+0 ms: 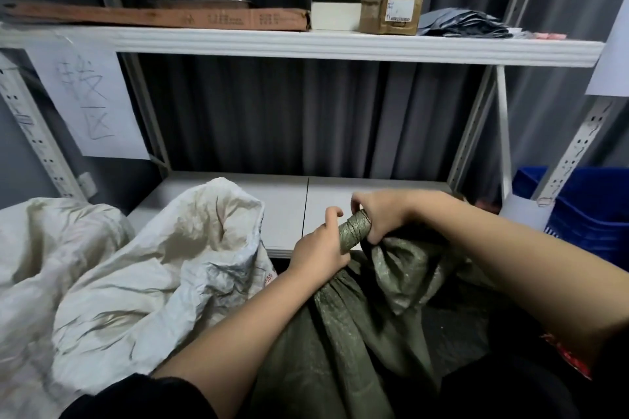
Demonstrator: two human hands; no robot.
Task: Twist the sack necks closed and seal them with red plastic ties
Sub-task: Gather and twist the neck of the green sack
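Olive-green woven fabric, faintly glittering in its weave, is gathered into a tight rope at the neck of the green sack, which stands just in front of the lower shelf of the metal rack. The neck is twisted into a short, firm cylinder, tilted up toward the right, with fine spiral creases wound around it. Below it the cloth fans out in soft pleats and slumps into dark folds.

The neck is gripped from both ends. The left hand is curled round its lower part, thumb raised above the twist, the fingers hidden behind the fabric. The right hand is clamped over the upper end, fingers wrapped down around the tip. Both hands are touching the twist and nearly touching each other. No tie can be made out on the neck itself; something red is seen near the right forearm, too blurred to identify.

To the left of the green sack a pale, crumpled white sack is slumped with its mouth loose and open, leaning against the lower shelf's front edge. Above it a handwritten paper sign is fixed to the rack. On the upper shelf a brown cardboard box is set beside a white box. A blue crate is seen to the right of the rack.
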